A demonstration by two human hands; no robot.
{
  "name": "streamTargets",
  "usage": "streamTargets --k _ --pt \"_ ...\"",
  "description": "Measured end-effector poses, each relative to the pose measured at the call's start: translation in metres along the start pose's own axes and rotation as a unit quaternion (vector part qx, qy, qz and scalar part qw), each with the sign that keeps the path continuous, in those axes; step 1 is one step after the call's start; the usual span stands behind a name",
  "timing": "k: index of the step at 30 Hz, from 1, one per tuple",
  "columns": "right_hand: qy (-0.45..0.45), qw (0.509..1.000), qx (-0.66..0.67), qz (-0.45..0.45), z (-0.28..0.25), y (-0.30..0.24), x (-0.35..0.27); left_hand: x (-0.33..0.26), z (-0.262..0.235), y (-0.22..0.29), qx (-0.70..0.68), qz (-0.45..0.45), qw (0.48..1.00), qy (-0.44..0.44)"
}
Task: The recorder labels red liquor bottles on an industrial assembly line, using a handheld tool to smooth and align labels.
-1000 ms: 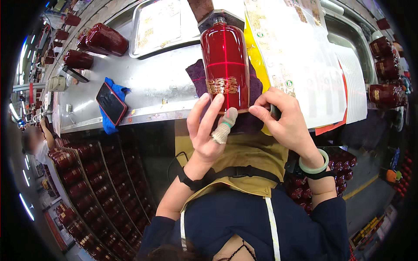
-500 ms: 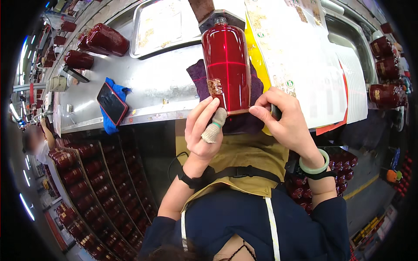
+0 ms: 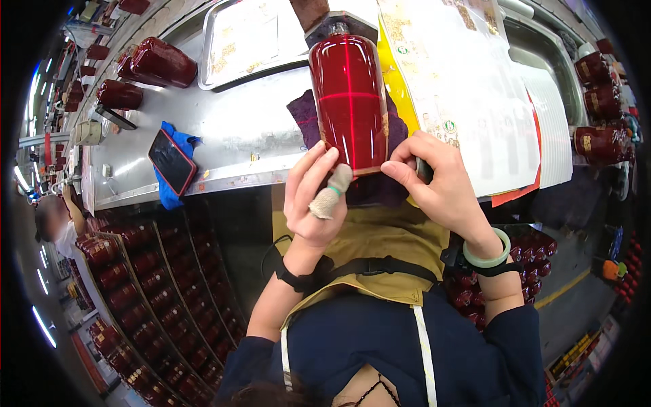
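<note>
Red bottle [image 3: 346,102], underside hidden; left hand [image 3: 313,210] touching base, grip unclear; right hand [image 3: 444,178] gripping dark object [image 3: 424,171] (mostly covered).

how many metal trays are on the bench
2 visible: one tray left of the red bottle the left hand touches, another tray at upper right, partly covered by white sheets. More could be hidden under the sheets.
</note>
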State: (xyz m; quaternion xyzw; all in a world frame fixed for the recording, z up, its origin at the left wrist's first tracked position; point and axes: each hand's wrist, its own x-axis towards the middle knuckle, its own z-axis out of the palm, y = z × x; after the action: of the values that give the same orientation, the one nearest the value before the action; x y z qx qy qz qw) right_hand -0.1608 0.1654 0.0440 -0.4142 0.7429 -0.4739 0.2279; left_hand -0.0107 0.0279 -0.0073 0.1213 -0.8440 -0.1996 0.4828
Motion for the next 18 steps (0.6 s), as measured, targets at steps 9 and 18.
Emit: streamTargets --k 9,18 --pt "-0.003 1.0 0.006 -0.003 -0.001 -0.004 0.0 -0.011 0.0 -0.009 -0.005 0.05 0.999 -0.003" --pt "0.001 1.0 -0.002 -0.004 0.002 0.0 0.001 -0.006 0.001 0.003 0.047 0.048 0.998 -0.012"
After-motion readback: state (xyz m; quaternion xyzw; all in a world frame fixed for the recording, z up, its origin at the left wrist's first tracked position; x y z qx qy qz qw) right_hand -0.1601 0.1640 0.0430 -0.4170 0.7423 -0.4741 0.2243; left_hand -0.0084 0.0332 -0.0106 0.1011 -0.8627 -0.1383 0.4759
